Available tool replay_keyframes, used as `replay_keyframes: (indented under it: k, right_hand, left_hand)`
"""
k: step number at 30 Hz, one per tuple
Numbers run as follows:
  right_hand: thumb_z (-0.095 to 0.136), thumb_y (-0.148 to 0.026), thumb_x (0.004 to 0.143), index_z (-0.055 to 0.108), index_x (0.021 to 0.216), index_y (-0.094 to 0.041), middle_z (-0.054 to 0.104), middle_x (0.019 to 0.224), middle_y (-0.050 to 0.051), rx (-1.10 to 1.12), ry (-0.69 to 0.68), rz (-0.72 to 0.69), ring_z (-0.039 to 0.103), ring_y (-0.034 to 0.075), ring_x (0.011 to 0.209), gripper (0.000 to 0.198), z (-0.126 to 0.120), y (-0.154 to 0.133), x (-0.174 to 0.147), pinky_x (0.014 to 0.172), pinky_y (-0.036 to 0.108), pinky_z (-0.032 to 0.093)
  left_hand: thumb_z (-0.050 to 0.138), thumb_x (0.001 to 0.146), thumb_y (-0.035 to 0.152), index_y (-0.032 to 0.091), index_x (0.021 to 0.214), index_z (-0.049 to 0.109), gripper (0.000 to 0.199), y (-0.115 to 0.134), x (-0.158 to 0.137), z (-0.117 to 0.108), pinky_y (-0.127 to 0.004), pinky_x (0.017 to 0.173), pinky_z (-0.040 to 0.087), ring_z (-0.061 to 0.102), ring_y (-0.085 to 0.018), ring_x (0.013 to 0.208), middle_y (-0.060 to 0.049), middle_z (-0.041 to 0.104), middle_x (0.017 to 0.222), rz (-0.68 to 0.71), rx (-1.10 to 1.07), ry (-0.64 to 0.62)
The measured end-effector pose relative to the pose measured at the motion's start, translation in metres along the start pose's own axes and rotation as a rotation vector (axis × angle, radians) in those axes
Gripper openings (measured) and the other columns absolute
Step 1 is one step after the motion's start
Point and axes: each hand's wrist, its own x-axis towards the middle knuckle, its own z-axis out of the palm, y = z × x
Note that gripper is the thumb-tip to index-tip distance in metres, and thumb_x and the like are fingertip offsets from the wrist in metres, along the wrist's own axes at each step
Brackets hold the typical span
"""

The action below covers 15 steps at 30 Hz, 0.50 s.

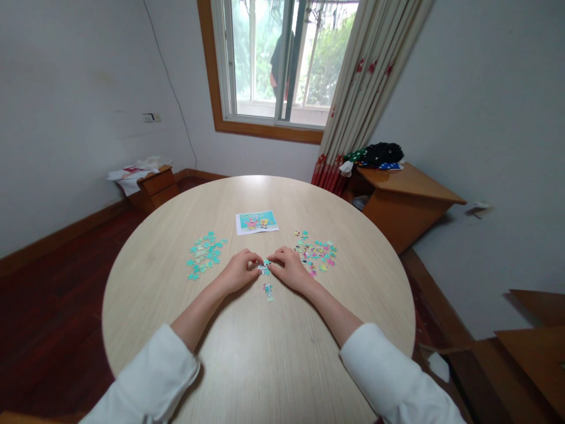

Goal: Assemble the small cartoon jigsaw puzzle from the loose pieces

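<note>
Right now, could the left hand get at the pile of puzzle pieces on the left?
Probably yes: the left hand is close to the left pile, with only bare tabletop between, though its fingers are busy at the small cluster between the hands.

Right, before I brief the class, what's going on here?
Someone is handling a small cluster of puzzle pieces with left hand and right hand at a round table. Another small group lies nearer the person. Loose pieces are spread to the left, more pieces to the right; a picture sheet lies beyond the hands.
</note>
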Motion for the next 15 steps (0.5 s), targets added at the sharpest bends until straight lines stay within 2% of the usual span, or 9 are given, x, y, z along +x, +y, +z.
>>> replay_keyframes:
  k: [15]
  right_hand:
    - [0.068,-0.024,0.075,0.072,0.088,-0.020,0.061,0.088,0.005,-0.003,-0.022,0.017,0.055,0.017,0.086,0.014,0.0010,0.0029,0.0006,0.083,0.035,0.037]
  left_hand:
    - [0.059,0.073,0.026,0.016,0.086,0.070,0.019,0.0014,-0.0003,-0.0010,-0.028,0.072,0.043,0.055,-0.015,0.073,-0.005,0.058,0.082,-0.031,0.028,-0.036]
